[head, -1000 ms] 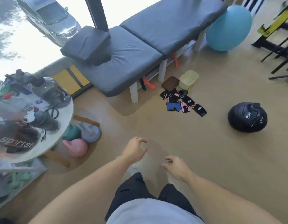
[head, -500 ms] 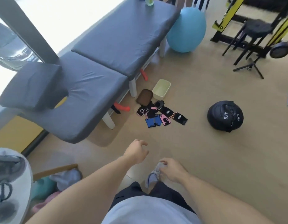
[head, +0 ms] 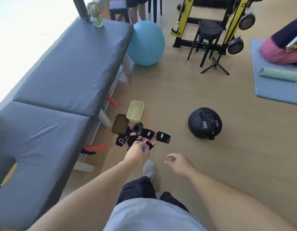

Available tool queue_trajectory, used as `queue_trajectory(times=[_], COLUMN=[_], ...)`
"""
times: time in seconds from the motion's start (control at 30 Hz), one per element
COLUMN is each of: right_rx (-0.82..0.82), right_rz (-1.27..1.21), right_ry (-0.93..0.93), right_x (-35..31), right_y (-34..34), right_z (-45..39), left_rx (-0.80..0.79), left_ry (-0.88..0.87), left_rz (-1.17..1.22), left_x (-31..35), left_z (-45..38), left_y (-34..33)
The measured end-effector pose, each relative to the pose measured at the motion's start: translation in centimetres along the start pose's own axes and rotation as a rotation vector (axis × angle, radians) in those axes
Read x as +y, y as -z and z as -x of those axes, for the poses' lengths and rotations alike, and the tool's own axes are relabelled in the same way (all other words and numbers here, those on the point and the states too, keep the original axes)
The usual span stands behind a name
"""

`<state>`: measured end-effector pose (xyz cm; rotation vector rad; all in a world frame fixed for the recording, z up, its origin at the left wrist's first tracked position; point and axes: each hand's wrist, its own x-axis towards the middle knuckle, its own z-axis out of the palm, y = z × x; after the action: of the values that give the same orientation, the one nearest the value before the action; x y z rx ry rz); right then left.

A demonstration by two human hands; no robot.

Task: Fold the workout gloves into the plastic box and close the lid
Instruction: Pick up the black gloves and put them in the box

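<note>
Since the earlier frame, gloves (head: 144,136) are neared; both hands, left hand (head: 136,155) and right hand (head: 179,165), are loosely curled and hold nothing; plastic box (head: 135,113) is unfilled, lid (head: 120,123) off.

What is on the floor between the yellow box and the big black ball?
Nothing. In the head view, only bare wooden floor lies between the yellow plastic box and the black ball. The gloves lie nearer, just below the box.

The plastic box (head: 135,113) sits on the floor beside the bench (head: 69,77), its lid (head: 120,123) at seven o'clock, gloves (head: 141,136) at six, medicine ball (head: 204,122) at three.
</note>
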<state>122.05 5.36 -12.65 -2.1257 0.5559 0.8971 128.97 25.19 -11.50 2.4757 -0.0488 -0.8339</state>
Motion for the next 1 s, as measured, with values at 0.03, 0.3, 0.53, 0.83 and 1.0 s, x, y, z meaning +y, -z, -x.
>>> queue_trajectory(times=[0.03,0.3,0.53,0.83,1.0], right_rx=[0.006,0.127,0.177,0.028,-0.033], right_rz=[-0.007,-0.082,-0.188,0.042,0.193], right_ry=[-0.015,-0.150,-0.212,-0.052,0.046], right_x=[0.0,1.0,4.6,9.0,8.3], right_y=[1.0,11.6,19.9,33.9,41.0], right_z=[-0.9,-6.6,-10.6,-17.8,-21.9], left_rx=[-0.014,-0.180,-0.245,-0.163,-0.074], left_ry=[-0.016,-0.139,-0.150,0.130,0.253], left_rz=[-0.008,-0.077,-0.120,0.170,0.376], left_x=[0.9,9.9,19.2,29.8,33.3], left_z=[-1.7,-13.9,-21.0,-25.0,-26.0], left_y=[0.1,0.1,-0.7,-7.0,-10.6])
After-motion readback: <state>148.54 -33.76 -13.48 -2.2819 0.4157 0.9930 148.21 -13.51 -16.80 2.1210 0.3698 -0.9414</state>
